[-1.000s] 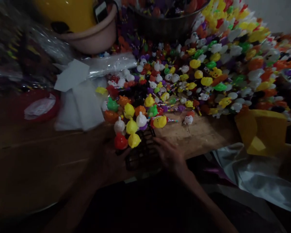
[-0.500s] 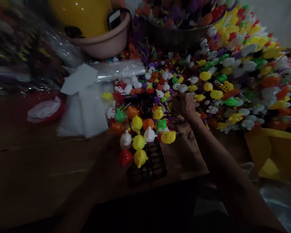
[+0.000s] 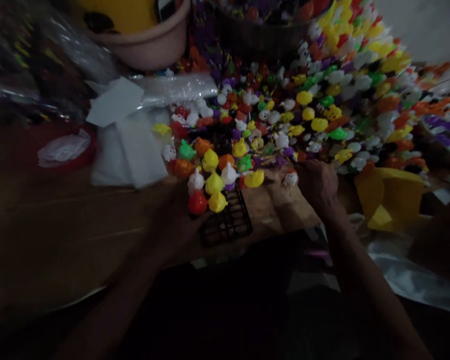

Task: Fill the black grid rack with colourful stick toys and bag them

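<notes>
My left hand (image 3: 180, 220) is at the left side of a black grid rack (image 3: 227, 227), thumb along its edge beneath a red toy head (image 3: 198, 202) and a yellow one (image 3: 217, 202); it appears to grip the rack, though deep shadow hides most fingers. Small coloured plastic heads stand in rows over the rack's far part, among them a white one (image 3: 229, 173) and a green one (image 3: 244, 163). My right hand (image 3: 320, 186) is over the brown board, fingers closed beside a white toy head with a red top (image 3: 290, 178), seemingly holding it by its lower end.
A large heap of coloured toys (image 3: 337, 122) fills the back right. Clear plastic bags (image 3: 131, 155) and a red dish (image 3: 88, 157) lie at left. Behind stand a pink basin (image 3: 150, 47) and a dark metal basin (image 3: 262, 37). A yellow bag (image 3: 392, 195) is at right.
My right hand has drawn back from the heap, towards me and to the right, and a white toy head now shows beside its fingers. My left hand stays at the rack. The view has shifted.
</notes>
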### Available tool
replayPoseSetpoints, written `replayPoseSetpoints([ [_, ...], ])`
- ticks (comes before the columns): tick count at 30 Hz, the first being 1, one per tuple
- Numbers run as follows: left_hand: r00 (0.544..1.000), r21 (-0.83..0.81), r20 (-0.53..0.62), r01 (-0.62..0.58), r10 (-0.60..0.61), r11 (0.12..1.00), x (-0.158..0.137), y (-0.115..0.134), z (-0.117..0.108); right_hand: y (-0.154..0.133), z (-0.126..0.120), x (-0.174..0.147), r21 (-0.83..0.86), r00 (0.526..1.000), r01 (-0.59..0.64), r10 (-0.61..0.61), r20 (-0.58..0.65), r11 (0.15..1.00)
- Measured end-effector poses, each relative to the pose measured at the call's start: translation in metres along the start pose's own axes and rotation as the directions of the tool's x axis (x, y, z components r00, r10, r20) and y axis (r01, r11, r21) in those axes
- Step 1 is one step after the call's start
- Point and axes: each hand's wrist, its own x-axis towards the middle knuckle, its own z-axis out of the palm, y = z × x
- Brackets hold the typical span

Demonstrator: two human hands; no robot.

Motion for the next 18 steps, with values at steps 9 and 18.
replayPoseSetpoints([
  [9,0.997,-0.112,0.074,0.017,-0.009,0.994,0.002,-0.012,0.007,-0.011,0.015,-0.137,0.169,0.996,0.086,-0.085,-0.012,0.982],
  [18,0.999,-0.116,0.051,-0.003,0.009,0.993,0.0,-0.011,0.007,-0.021,0.027,-0.121,0.413,0.986,0.154,-0.168,-0.002,0.898],
])
